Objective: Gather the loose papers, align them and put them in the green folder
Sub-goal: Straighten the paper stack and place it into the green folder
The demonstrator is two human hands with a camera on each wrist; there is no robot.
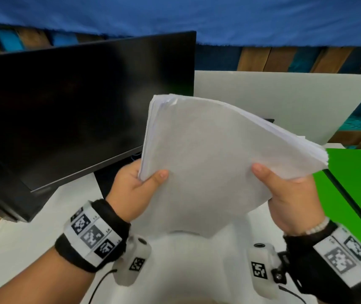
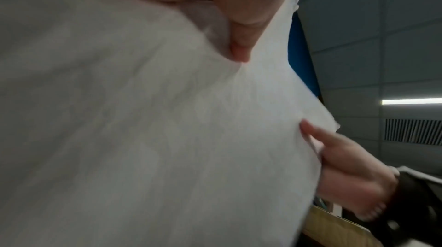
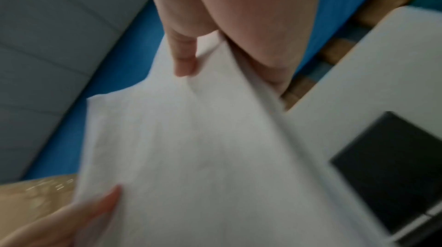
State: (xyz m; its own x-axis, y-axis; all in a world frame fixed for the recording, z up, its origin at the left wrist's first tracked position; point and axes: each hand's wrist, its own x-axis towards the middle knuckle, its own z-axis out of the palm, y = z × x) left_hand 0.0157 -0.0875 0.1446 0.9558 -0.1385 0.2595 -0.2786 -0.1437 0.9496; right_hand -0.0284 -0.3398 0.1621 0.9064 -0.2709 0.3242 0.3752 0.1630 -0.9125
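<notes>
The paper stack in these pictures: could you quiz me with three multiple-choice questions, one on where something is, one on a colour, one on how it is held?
1. Where does the folder lie relative to the paper stack?
A. To the right, on the desk
B. Leaning against the monitor
C. On top of the stack

2. What colour is the folder?
A. Red
B. Green
C. Yellow

3. How is the paper stack held?
A. Flat on the desk, untouched
B. By one hand only
C. Raised, gripped by both hands

Answers: 1 A, it lies on the white desk beyond the right hand. 2 B, it is bright green. 3 C, the left hand and right hand each pinch a lower corner.
</notes>
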